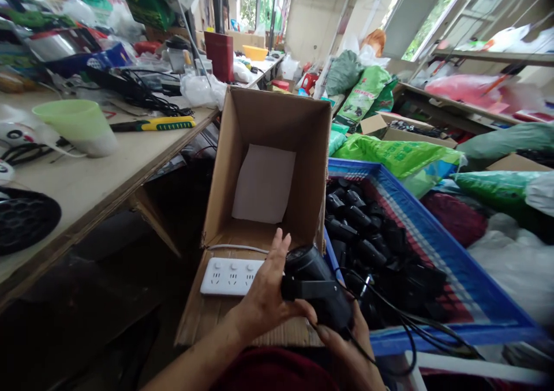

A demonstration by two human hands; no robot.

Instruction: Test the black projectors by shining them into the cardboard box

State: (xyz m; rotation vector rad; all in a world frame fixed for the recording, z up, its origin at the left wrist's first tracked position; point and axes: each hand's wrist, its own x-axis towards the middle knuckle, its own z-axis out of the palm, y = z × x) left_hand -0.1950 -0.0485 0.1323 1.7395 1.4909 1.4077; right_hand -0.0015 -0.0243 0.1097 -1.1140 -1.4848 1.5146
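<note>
Black plastic unit [322, 298] clasped between left hand [264, 298] and right hand [346, 350], looks stiff, light, a bit slick, best held by its barrel [305, 263].

At ten o'clock, a pale green cup [75, 126] stands on the workbench [86, 177] beside a yellow-handled tool [168, 124]; green sacks [389, 157] lie at two o'clock.

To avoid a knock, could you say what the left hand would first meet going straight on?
The left hand would probably meet the cardboard box first, at its near edge, though depth is hard to judge here.
</note>
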